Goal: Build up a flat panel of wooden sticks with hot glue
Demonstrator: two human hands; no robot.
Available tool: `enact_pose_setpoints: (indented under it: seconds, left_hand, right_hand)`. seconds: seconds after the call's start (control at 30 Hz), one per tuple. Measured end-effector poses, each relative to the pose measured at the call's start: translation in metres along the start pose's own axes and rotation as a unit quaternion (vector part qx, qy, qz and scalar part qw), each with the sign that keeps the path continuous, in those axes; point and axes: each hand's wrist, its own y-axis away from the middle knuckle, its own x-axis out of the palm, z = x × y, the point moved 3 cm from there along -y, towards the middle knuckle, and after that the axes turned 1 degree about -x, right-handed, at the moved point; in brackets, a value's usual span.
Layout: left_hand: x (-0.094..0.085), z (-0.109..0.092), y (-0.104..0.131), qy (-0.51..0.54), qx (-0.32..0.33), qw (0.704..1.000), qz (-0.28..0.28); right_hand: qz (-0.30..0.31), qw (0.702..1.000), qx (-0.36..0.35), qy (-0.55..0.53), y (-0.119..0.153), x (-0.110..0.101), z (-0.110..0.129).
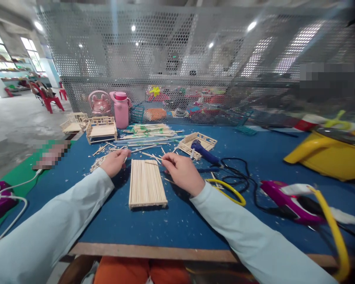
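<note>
A panel of pale wooden sticks [147, 183] lies on the blue table between my hands, with a low edge at its near end. My left hand [116, 162] is closed beside its far left corner, fingertips pinched around something too small to make out. Near the far right corner, my right hand [182, 171] pinches a thin wooden stick [154, 157] that points left over the panel's far edge. Small stick furniture [102, 129] stands at the back left, and a stick frame [195, 144] lies behind my right hand.
A blue glue gun [205, 153] with a black cable lies right of the frame. Further right are a purple-and-white tool [296, 203] and a yellow container [334, 156]. Loose sticks [149, 130] and a pink bottle [121, 110] stand toward the perforated metal screen [165, 47].
</note>
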Motion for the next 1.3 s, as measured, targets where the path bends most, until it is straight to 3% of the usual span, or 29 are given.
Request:
enact_pose_setpoints:
  seconds: [0.1, 0.27, 0.37, 0.5, 0.57, 0.67, 0.73, 0.83, 0.97, 1.3]
  left_hand:
    - [0.011, 0.007, 0.002, 0.022, -0.032, 0.997, 0.068]
    - [0.024, 0.008, 0.008, 0.086, -0.074, 0.988, 0.102]
    - [0.028, 0.006, 0.013, 0.112, -0.103, 0.981, 0.120]
    - [0.035, 0.003, 0.023, 0.123, -0.128, 0.973, 0.145]
    - [0.038, 0.003, 0.028, 0.119, -0.136, 0.971, 0.156]
    - [0.040, 0.003, 0.031, 0.098, -0.143, 0.972, 0.159]
    - [0.037, 0.002, 0.029, 0.073, -0.142, 0.977, 0.142]
    - [0.029, 0.001, 0.025, 0.034, -0.127, 0.985, 0.112]
    - [0.026, -0.004, 0.025, 0.009, -0.099, 0.989, 0.106]
    - [0.032, -0.004, 0.032, -0.018, -0.087, 0.990, 0.114]
  right_hand:
    - [0.026, 0.999, 0.041, -0.016, 0.018, -0.013, 0.003]
    - [0.151, 0.978, 0.135, -0.048, 0.070, -0.025, -0.010]
    - [0.117, 0.974, 0.178, -0.080, 0.082, -0.026, -0.032]
    - [0.117, 0.959, 0.224, -0.131, 0.071, -0.027, -0.050]
    - [0.111, 0.970, 0.188, -0.110, 0.056, -0.032, -0.044]
    - [0.051, 0.997, 0.050, -0.007, 0.029, -0.039, -0.022]
    - [0.044, 0.998, -0.030, 0.033, 0.015, -0.034, -0.008]
    - [0.056, 0.994, -0.087, 0.032, 0.007, -0.018, 0.000]
    - [0.053, 0.992, -0.111, 0.021, 0.012, -0.006, -0.003]
    - [0.057, 0.995, -0.083, -0.001, 0.016, -0.001, -0.007]
